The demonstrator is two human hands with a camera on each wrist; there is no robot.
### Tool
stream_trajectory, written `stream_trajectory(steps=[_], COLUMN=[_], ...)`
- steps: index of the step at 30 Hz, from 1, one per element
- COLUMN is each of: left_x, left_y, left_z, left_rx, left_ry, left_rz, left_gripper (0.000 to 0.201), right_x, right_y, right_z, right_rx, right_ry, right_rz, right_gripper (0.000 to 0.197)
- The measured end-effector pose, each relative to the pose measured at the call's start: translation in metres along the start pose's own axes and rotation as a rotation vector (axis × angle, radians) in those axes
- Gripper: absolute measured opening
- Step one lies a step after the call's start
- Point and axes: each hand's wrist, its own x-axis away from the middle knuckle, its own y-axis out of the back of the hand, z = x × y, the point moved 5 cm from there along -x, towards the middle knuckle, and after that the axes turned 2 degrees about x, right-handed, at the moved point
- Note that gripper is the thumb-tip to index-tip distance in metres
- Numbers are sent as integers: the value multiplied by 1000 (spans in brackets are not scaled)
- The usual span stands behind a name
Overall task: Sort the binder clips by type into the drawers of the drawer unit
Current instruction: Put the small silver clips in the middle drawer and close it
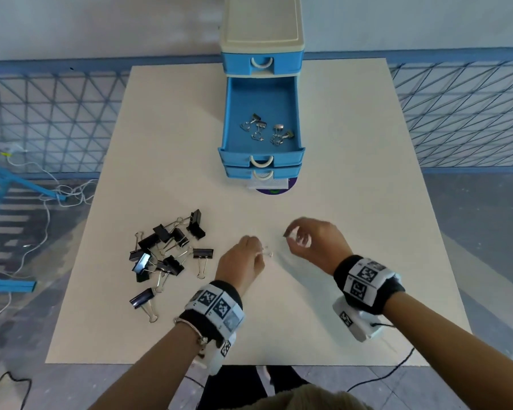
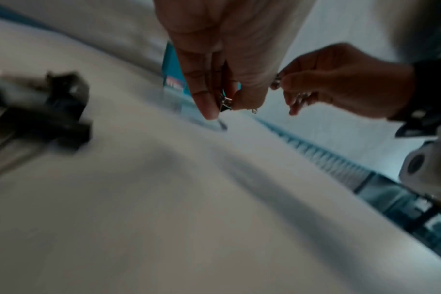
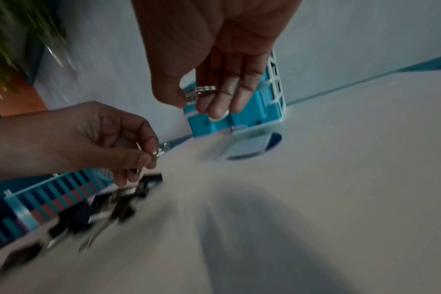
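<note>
Both wrists wear black bands with printed markers at the near edge of the pale surface. At 9 o'clock from the hands lies a heap of large black binder clips, one apart at its near side. Left hand hovers above the surface, its grip a pinch of thumb and fingers on a small silver clip, which pokes out at the fingertips toward 3 o'clock. Just beside it, apart, the right hand curls its grip round another small silver clip, held between thumb and fingers under the palm. At 12 o'clock from the hands stands the blue drawer unit; its middle drawer is pulled out, with several small silver clips lying inside toward its front.
</note>
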Motion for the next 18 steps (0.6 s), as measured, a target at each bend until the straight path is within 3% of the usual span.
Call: stream_trajectory(steps=[5,8,12,18], left_x=[-42,-69,-85,-55], left_y=[98,141,145,75], left_z=[-39,-60,-69,-34], left_rx=[224,277,199,83], left_ry=[-66,-131,-99,-181], left_rz=[-332,-476,-399,-236], left_gripper=[9,18,44,48], right_x=[-57,-94,-119,-106], right_y=[66,96,104,80], right_z=[43,59,58,24], right_rx=[-17,-28,-49,16], right_ry=[123,126,86,60], right_rz=[-232,-356,-267,-176], right_gripper=[10,29,66,76])
